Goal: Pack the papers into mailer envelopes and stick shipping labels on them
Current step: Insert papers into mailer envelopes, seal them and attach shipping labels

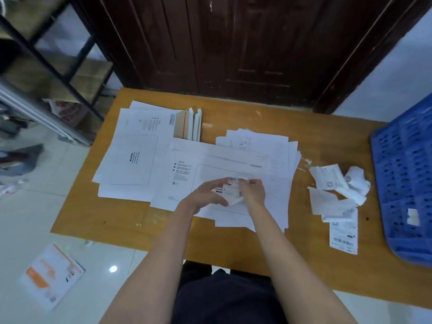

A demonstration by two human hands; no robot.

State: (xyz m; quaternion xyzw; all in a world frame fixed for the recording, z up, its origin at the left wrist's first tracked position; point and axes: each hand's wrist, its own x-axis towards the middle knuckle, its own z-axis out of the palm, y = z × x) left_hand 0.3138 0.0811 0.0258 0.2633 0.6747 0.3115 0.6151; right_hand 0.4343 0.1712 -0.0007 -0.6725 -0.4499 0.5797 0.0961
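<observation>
Both grips pinched tight, left hand (205,195) and right hand (253,191), on a crumpled shipping label (230,190) over a flat white mailer envelope (210,171).

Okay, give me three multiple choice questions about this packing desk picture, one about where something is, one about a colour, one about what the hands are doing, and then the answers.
1. Where does the crate sit?
A. the table's right end
B. the floor
C. the shelf

2. What colour is it?
A. red
B. blue
C. grey

3. What are the left hand and right hand doing?
A. resting flat
B. holding a shipping label between them
C. lifting an envelope

Answers:
1 A, it rests on the wooden table at the right.
2 B, its perforated plastic is blue.
3 B, both hands pinch the barcoded label above the mailer envelope.
</observation>
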